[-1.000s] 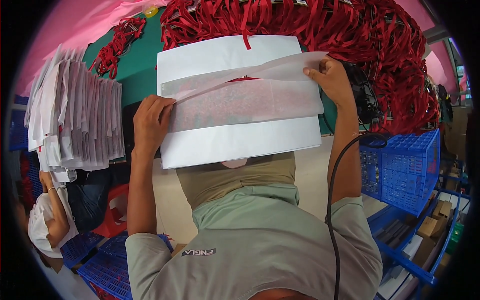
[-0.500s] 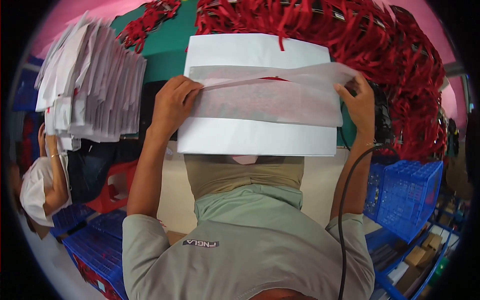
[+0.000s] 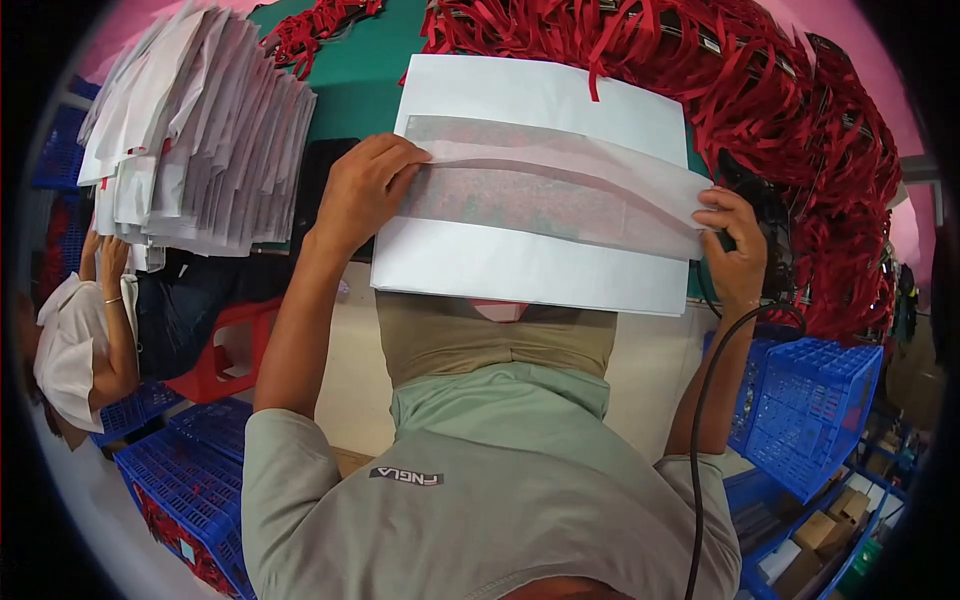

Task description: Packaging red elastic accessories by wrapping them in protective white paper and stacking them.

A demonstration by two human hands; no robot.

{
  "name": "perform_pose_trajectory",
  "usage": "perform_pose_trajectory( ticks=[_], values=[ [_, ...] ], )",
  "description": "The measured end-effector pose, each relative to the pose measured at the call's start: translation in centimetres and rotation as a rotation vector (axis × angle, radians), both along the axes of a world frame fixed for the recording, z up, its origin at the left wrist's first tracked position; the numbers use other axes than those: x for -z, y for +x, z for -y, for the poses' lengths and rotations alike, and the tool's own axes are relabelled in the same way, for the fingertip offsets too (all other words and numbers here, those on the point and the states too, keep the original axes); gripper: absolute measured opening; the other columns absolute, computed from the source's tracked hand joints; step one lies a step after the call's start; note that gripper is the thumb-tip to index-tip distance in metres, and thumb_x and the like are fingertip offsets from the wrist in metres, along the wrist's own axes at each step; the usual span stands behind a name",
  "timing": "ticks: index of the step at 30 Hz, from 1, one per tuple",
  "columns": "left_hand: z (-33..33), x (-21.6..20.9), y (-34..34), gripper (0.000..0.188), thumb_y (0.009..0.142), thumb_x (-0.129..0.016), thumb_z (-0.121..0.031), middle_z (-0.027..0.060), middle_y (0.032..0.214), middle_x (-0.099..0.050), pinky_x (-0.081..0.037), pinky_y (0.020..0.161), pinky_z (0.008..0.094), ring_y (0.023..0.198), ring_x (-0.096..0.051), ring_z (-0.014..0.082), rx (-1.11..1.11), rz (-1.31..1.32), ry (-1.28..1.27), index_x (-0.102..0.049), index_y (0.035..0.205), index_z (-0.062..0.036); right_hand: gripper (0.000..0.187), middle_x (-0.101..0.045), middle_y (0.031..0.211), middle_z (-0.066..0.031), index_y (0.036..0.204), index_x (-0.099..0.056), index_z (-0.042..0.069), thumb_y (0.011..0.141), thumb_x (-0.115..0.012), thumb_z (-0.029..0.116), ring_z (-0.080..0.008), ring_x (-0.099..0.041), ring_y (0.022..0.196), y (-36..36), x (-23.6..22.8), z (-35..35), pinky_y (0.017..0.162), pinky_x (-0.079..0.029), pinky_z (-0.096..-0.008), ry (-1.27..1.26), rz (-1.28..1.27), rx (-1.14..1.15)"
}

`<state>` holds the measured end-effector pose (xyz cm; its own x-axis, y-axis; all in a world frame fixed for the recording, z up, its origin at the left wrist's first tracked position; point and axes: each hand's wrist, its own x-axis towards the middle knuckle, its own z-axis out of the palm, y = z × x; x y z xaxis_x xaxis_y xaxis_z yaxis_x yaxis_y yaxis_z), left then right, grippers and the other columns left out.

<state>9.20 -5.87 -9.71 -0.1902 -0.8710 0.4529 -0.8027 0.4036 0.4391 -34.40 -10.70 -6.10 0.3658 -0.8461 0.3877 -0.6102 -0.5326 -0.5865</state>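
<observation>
A long translucent whitish sheet, folded lengthwise, lies across a stack of large white paper in front of me. A faint red and green pattern shows through it. My left hand pinches the sheet's folded-over layer at the left end. At the right end my right hand is closed on the same sheet, thumb below and fingers on top. The upper layer bows slightly between my two hands. What lies inside the fold is hard to make out.
Bundles of red ribbons heap along the back and right of the green table. A tall pile of white sheets stands at left, beside a seated person. Blue crates flank me; a black cable hangs by my right arm.
My right hand has moved down, bringing the raised upper layer flatter over the sheet. My left hand keeps its pinch at the left end. The view has shifted slightly.
</observation>
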Motion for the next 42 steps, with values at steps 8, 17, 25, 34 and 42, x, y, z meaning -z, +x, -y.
perform_pose_trajectory(
  ticks=[8,17,25,34,42],
  values=[
    [-0.4,-0.1,0.3,0.018,0.078,-0.070,0.004,0.0079,0.096,-0.069,-0.055,0.076,0.0360,0.089,-0.067,0.0269,0.000,-0.002,-0.038,-0.070,0.094,-0.0044,0.024,-0.063,0.126,-0.0104,0.087,-0.070,0.004,0.070,-0.064,-0.012,-0.0320,-0.053,0.126,0.3,1.1,-1.1,0.107,-0.041,-0.0415,-0.086,-0.206,-0.027],
    [-1.3,-1.1,0.2,0.018,0.079,-0.069,0.001,0.0084,0.101,-0.069,-0.055,0.080,0.0365,0.092,-0.067,0.0277,0.000,0.108,-0.018,-0.070,0.096,-0.0032,0.029,-0.058,0.136,-0.0129,0.103,-0.068,0.005,0.076,-0.062,-0.003,-0.0352,-0.046,0.135,1.2,-1.5,-2.0,0.112,-0.035,-0.0441,-0.077,-0.332,-0.192],
    [-1.8,-0.7,0.5,0.017,0.082,-0.068,-0.004,0.0080,0.107,-0.068,-0.052,0.088,0.0379,0.099,-0.065,0.0277,0.030,0.146,-0.010,-0.069,0.098,-0.0022,0.053,-0.044,0.150,-0.0168,0.142,-0.047,0.005,0.094,-0.059,0.021,-0.0344,-0.034,0.144,14.8,-2.0,-1.2,0.117,-0.027,-0.0468,-0.075,-0.157,-0.309],
    [-4.2,-0.5,1.1,0.022,0.080,-0.070,-0.005,0.0088,0.112,-0.068,-0.052,0.091,0.0383,0.105,-0.065,0.0293,-0.037,0.113,-0.066,-0.069,0.102,-0.0035,0.057,-0.038,0.155,-0.0125,0.145,-0.045,0.007,0.095,-0.060,0.032,-0.0347,-0.032,0.144,18.4,1.5,-3.2,0.118,-0.026,-0.0483,-0.083,-0.427,-0.466],
    [-3.5,-2.9,-2.8,0.052,0.082,-0.069,-0.008,0.0141,0.139,-0.054,-0.044,0.103,0.0452,0.126,-0.054,0.0327,-0.056,0.066,-0.120,-0.056,0.132,-0.0058,0.058,-0.038,0.155,-0.0129,0.144,-0.045,0.006,0.094,-0.061,0.030,-0.0351,-0.032,0.144,18.2,1.7,-3.2,0.118,-0.025,-0.0486,-0.109,-0.483,-0.488]
  ],
)
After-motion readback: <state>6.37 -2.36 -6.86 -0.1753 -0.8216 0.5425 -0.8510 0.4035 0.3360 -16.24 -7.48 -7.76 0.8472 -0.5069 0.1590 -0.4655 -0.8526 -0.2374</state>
